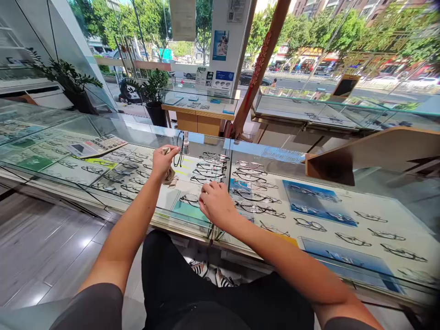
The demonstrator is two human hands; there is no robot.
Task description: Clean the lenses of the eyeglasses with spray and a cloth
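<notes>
Fingers [165, 151] clutching crumpled beige cloth [169, 176], black eyeglasses [178, 150] just beside

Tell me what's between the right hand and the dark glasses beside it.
No object shows in the gap between the right hand and the dark glasses; whether a pane of counter glass separates them cannot be told.

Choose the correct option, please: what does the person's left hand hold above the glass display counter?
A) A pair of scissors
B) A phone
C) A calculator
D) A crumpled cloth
D. The left hand pinches a crumpled beige cloth, which hangs down below the fingers.
</notes>
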